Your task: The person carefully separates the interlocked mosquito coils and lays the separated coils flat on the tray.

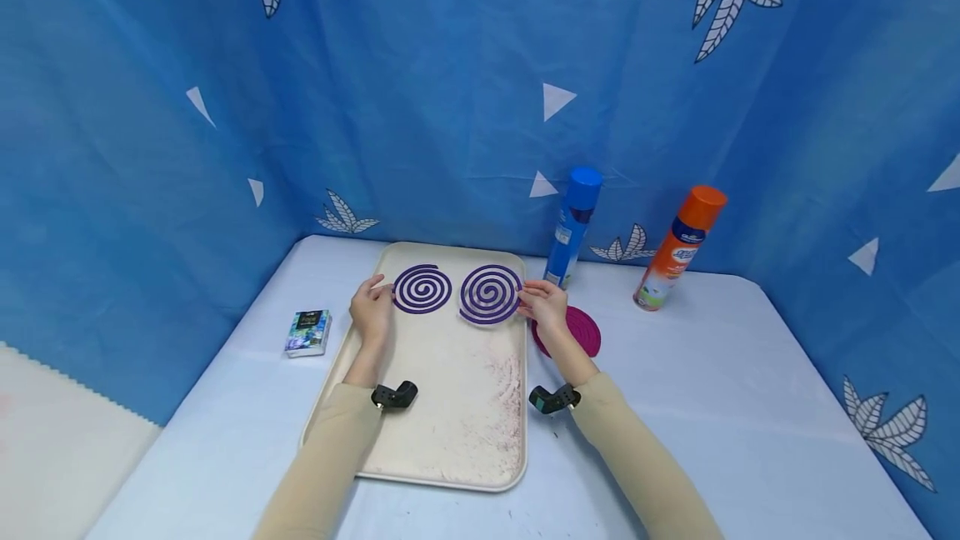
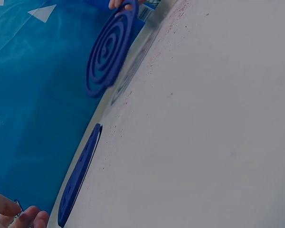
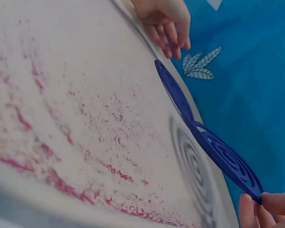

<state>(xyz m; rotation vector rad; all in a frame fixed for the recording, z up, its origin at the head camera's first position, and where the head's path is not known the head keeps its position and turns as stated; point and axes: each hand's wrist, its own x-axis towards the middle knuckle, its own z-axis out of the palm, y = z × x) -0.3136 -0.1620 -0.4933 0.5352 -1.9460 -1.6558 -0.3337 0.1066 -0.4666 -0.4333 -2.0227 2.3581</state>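
In the head view we see the right hand pinching the edge of a dark purple, flat, round spiral coil between thumb and fingers. The coil is a disc with no single long axis; it reaches leftward from those fingers, above a cream rectangular tray. A second purple spiral coil lies in the tray, between the held coil and the left hand, whose fingers are loosely bent and grip nothing. Just below the right fingers, a magenta spiral coil rests on the white tabletop.

From the left wrist we see the held coil tilted, foreshortened into an oval whose long axis slants down and left from the pinching fingers.

From the right wrist we see it nearly edge-on, running up and left from the fingers, its shadow on the tray.
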